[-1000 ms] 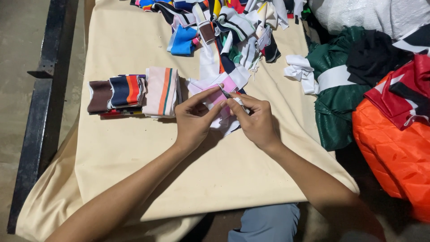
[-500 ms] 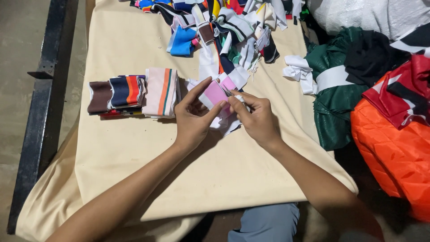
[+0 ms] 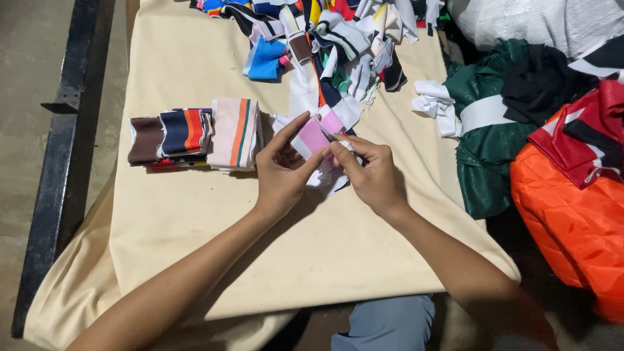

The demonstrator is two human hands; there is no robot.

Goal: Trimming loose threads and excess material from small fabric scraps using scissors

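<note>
1. Fingers (image 3: pixel 311 159) of the left hand (image 3: pixel 281 174) pinch a small pink-and-white fabric piece (image 3: pixel 314 136), the thumb pressed against its lower edge.
2. Half a second ago the piece sat lower between the hands; now it is lifted and turned so its pink face shows (probably being folded or squared up).
3. Right hand (image 3: pixel 369 174) fingers are pressed together on the piece's right edge.
4. It hangs just above the cloth-covered desk (image 3: pixel 195 227), beside a row of folded striped pieces (image 3: pixel 195 133) and near a loose heap of scraps (image 3: pixel 338 39).
</note>
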